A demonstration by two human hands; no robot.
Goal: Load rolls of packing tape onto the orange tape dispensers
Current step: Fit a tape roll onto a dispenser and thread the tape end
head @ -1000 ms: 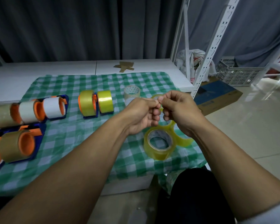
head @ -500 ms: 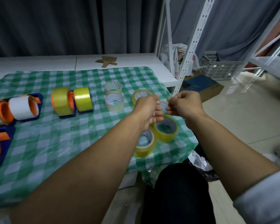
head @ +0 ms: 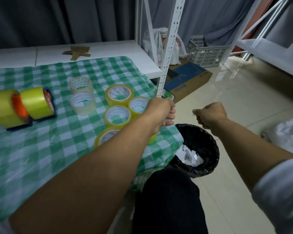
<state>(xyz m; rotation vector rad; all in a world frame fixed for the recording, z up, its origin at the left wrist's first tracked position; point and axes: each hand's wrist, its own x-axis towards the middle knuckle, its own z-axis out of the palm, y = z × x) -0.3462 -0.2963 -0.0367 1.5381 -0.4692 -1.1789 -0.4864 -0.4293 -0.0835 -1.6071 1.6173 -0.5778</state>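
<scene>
Tablecloth (head: 41, 157) rolls (head: 119, 103) lie beside left hand (head: 161, 114).

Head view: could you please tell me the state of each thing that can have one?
Left hand: fingers curled, contents unclear.
Right hand: fingers curled, contents unclear.
Left dispenser: loaded with yellow tape.
Right dispenser: loaded with yellow tape.
Loose tape rolls: lying flat, unloaded.
Bin: open, lined, holding scraps.

No text can be read. The cores of the tape rolls (head: 119, 92) carry small print, the white bag (head: 159, 40) red marks, the blue box (head: 188, 72) a pale label, all too blurred.
</scene>
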